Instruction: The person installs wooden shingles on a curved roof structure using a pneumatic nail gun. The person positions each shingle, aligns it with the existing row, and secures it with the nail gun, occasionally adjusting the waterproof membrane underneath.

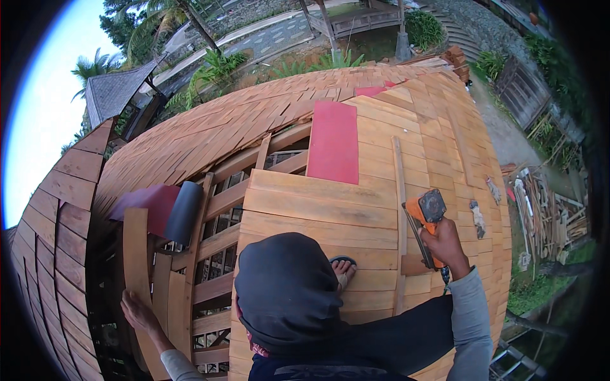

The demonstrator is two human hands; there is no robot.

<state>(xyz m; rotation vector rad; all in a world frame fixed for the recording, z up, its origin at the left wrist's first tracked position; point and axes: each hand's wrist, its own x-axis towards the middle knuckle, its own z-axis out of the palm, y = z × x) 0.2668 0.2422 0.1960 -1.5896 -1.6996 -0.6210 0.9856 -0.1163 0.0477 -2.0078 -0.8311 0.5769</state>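
At lower left, my left hand (136, 312) is closed on a long wooden board (136, 244), which stands out above the roof frame. More boards (176, 298) lie just right of it. Over on the right side, my right hand (446, 244) grips an orange and black nail gun (427, 213) by its handle, with an air fitting hanging at the handle's lower end. Beneath the nail gun are wooden shingles (375, 222) and a long narrow batten (399, 171). The nail gun's nose is hard to make out.
A dark-hooded head (289, 286), seen from behind, is between my forearms; a sandalled foot (343, 270) rests on the shingles. Open rafters (219, 244) leave gaps. A black roll (185, 213) and red sheeting (333, 143) lie on the roof. Scrap wood (553, 216) is piled below, beyond the roof edge.
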